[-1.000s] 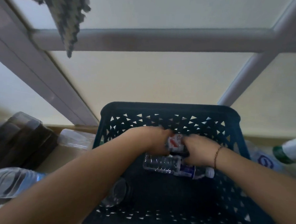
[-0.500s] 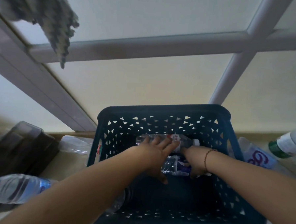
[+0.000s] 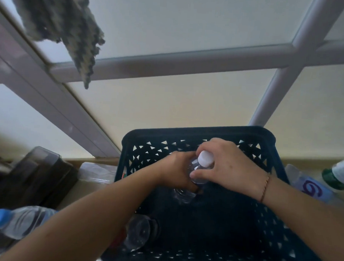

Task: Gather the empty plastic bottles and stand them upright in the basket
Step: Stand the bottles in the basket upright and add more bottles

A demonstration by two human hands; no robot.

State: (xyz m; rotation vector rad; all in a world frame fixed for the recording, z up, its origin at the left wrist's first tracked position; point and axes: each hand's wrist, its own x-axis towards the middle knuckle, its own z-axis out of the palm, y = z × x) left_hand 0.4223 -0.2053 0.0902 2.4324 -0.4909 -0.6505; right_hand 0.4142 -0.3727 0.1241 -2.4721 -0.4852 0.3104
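A dark blue lattice basket (image 3: 199, 131) stands in front of me. Over its far half, both hands hold a clear bottle with a white cap (image 3: 205, 161), cap pointing up toward me. My left hand (image 3: 173, 170) wraps the bottle's body from the left. My right hand (image 3: 231, 165) pinches it at the neck, just under the cap. A clear bottle base (image 3: 183, 195) shows below my left hand; I cannot tell whether it belongs to the same bottle. Another clear bottle (image 3: 139, 234) sits in the basket's near left corner, seen end-on.
Outside the basket lie a blue-capped bottle (image 3: 17, 222) at the left, a clear bottle (image 3: 97, 171) behind the left wall, a purple-labelled bottle (image 3: 309, 187) and a green-and-white bottle (image 3: 342, 175) at the right. A dark brown container (image 3: 31, 178) stands left; a cloth (image 3: 59, 20) hangs above.
Two bottles lay flat in the basket under my hands. Now both hands have risen and one bottle is tipped up with its white cap on top.
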